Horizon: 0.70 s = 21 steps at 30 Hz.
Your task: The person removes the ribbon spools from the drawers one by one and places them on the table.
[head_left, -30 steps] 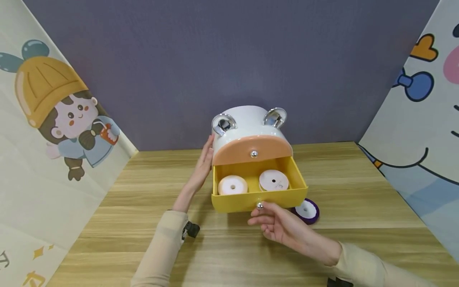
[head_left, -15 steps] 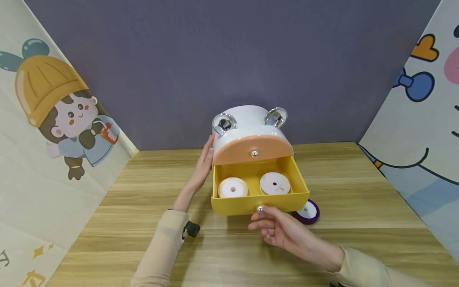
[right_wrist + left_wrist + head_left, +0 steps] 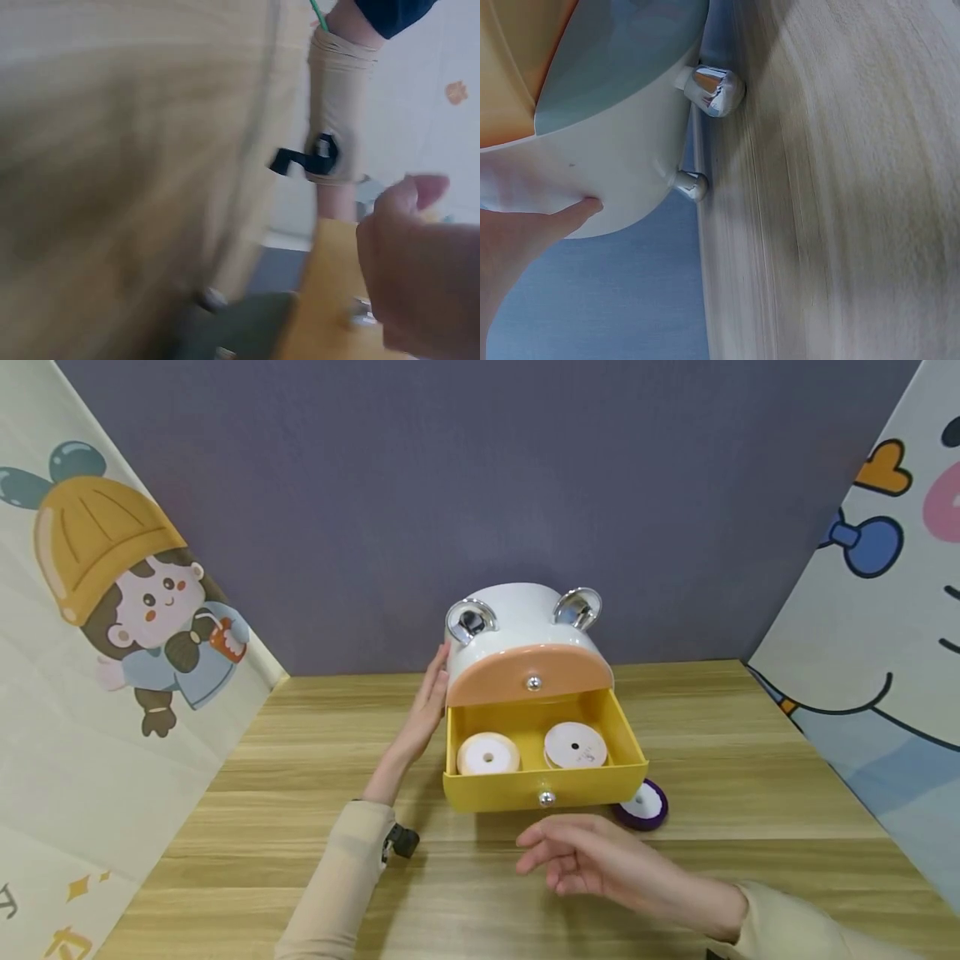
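A small white storage box [image 3: 517,614] with silver ears stands against the back wall. Its yellow drawer [image 3: 465,792] is pulled out under an orange front [image 3: 495,677]. Two ribbon spools lie in the drawer, a cream-edged one [image 3: 472,762] at left and a pale pink one [image 3: 558,743] at right. My left hand [image 3: 420,714] rests against the box's left side, thumb on the white wall in the left wrist view. Just below and in front of the drawer knob [image 3: 547,798], my right hand [image 3: 592,860] hovers with loosely bent fingers, holding nothing.
A purple spool [image 3: 651,810] lies on the wooden table [image 3: 300,760], partly under the drawer's right corner. Behind the table rises a grey-blue wall [image 3: 375,527]. Cartoon-printed panels flank both sides. Silver feet [image 3: 716,91] hold the box off the table.
The drawer came slightly farther out between the first two frames. Since then my right hand has let go of the knob and moved down toward me. My left hand stays at the box.
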Each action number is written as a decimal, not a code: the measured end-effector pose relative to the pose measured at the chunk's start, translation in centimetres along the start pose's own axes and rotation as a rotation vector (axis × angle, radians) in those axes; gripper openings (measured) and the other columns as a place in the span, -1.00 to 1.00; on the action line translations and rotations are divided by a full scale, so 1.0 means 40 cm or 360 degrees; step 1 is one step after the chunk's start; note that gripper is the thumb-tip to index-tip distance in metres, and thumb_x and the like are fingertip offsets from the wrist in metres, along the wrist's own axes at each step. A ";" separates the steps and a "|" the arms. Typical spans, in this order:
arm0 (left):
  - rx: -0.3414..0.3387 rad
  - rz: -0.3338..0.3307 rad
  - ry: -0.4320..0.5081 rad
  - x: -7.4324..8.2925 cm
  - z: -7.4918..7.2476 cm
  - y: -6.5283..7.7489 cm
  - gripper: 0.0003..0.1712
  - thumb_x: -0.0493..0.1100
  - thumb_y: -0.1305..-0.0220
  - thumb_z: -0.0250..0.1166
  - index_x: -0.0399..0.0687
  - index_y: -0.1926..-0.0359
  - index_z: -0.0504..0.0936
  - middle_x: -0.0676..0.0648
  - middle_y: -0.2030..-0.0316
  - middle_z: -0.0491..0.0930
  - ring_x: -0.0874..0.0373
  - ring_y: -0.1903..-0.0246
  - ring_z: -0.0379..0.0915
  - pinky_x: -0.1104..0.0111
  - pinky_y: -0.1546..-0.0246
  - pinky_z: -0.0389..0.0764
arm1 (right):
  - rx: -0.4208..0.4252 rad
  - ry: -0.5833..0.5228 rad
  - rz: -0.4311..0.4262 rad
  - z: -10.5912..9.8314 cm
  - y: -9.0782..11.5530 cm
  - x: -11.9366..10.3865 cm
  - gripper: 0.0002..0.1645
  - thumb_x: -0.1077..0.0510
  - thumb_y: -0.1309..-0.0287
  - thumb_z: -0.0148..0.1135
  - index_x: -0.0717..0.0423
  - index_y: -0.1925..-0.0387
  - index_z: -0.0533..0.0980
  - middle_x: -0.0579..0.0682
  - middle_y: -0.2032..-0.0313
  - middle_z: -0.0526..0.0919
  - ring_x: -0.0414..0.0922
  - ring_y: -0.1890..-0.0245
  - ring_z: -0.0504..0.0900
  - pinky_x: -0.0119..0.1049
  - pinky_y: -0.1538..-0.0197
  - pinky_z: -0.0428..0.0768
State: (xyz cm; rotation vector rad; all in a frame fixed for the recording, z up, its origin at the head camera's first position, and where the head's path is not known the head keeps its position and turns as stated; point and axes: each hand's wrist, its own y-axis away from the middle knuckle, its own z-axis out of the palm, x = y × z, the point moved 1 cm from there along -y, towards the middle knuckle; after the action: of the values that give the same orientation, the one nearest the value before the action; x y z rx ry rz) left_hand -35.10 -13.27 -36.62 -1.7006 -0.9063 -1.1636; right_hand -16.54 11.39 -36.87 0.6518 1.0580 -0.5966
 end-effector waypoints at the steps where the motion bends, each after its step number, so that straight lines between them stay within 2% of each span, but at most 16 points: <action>1: 0.0006 0.0000 0.0001 0.002 -0.001 0.001 -0.38 -0.03 -0.60 -0.29 0.22 -0.59 -0.13 0.04 -0.61 -0.34 -0.13 -0.58 -0.26 -0.20 -0.48 0.09 | -0.0051 0.0063 -0.0024 0.007 0.004 -0.013 -0.59 0.02 -0.51 -0.05 0.23 -0.09 0.52 -0.07 0.11 0.76 -0.33 0.33 0.63 -0.51 0.18 0.67; 4: 0.0011 -0.0012 -0.0012 0.005 -0.001 0.002 -0.38 -0.02 -0.60 -0.29 0.23 -0.59 -0.13 0.06 -0.61 -0.34 -0.11 -0.58 -0.28 -0.19 -0.48 0.09 | -0.0164 0.0372 -0.0193 0.028 0.013 -0.067 -0.61 0.11 -0.52 -0.07 0.32 -0.11 0.46 0.04 0.05 0.74 -0.28 0.30 0.66 -0.42 0.16 0.71; 7: -0.0003 -0.0019 -0.0028 0.006 0.002 0.002 -0.38 0.00 -0.61 -0.29 0.22 -0.59 -0.14 0.05 -0.61 -0.34 -0.08 -0.59 -0.32 -0.19 -0.50 0.03 | -0.0181 0.0775 -0.0395 0.043 0.017 -0.129 -0.66 0.18 -0.50 -0.05 0.33 -0.11 0.45 0.17 0.01 0.70 -0.21 0.26 0.70 -0.28 0.14 0.76; 10: -0.0011 -0.0027 -0.0040 0.004 0.006 0.000 -0.38 0.02 -0.61 -0.28 0.23 -0.59 -0.13 0.04 -0.61 -0.34 -0.06 -0.59 -0.35 -0.19 -0.51 -0.03 | -0.0106 0.1173 -0.0576 0.052 0.010 -0.190 -0.72 0.20 -0.47 0.02 0.22 -0.09 0.49 0.17 0.00 0.69 -0.20 0.21 0.71 -0.23 0.11 0.76; 15: 0.0051 -0.0008 -0.0038 -0.054 0.005 -0.028 -0.43 0.15 -0.59 -0.25 0.57 -0.53 -0.06 0.18 -0.60 -0.29 0.02 -0.59 -0.32 -0.24 -0.47 0.06 | 0.0095 0.1765 -0.0805 0.044 -0.042 -0.267 -0.75 0.18 -0.37 0.17 0.03 -0.05 0.55 -0.07 0.02 0.70 -0.27 0.13 0.70 -0.32 0.08 0.74; 17: 0.0080 0.0010 -0.0040 -0.078 0.002 -0.036 -0.46 0.19 -0.58 -0.25 0.66 -0.50 -0.03 0.24 -0.59 -0.27 0.04 -0.59 -0.31 -0.25 -0.45 0.09 | 0.0140 0.1947 -0.0833 0.033 -0.071 -0.282 -0.72 0.19 -0.34 0.21 0.04 -0.07 0.55 -0.08 0.01 0.70 -0.22 0.07 0.70 -0.36 0.07 0.74; 19: 0.0087 0.0018 -0.0039 -0.078 0.001 -0.034 -0.45 0.16 -0.59 -0.25 0.62 -0.51 -0.04 0.23 -0.60 -0.27 0.04 -0.59 -0.31 -0.24 -0.46 0.07 | 0.0143 0.2108 -0.0839 0.022 -0.100 -0.288 -0.67 0.19 -0.32 0.23 0.09 -0.10 0.54 -0.04 -0.02 0.69 -0.14 0.03 0.70 -0.34 0.05 0.73; 21: 0.0088 0.0025 -0.0035 -0.079 -0.001 -0.032 -0.44 0.14 -0.59 -0.25 0.58 -0.52 -0.05 0.24 -0.59 -0.26 0.03 -0.59 -0.30 -0.24 -0.46 0.08 | 0.0089 0.2276 -0.0797 0.010 -0.127 -0.290 -0.62 0.17 -0.35 0.20 0.11 -0.16 0.52 -0.01 -0.09 0.67 -0.11 0.01 0.68 -0.30 0.00 0.71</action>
State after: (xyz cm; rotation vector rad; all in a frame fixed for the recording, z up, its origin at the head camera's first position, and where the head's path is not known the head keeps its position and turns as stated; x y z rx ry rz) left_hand -37.24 -13.14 -39.28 -1.6763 -0.9283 -1.1017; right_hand -24.27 9.24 -27.08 0.8660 2.5982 -0.5457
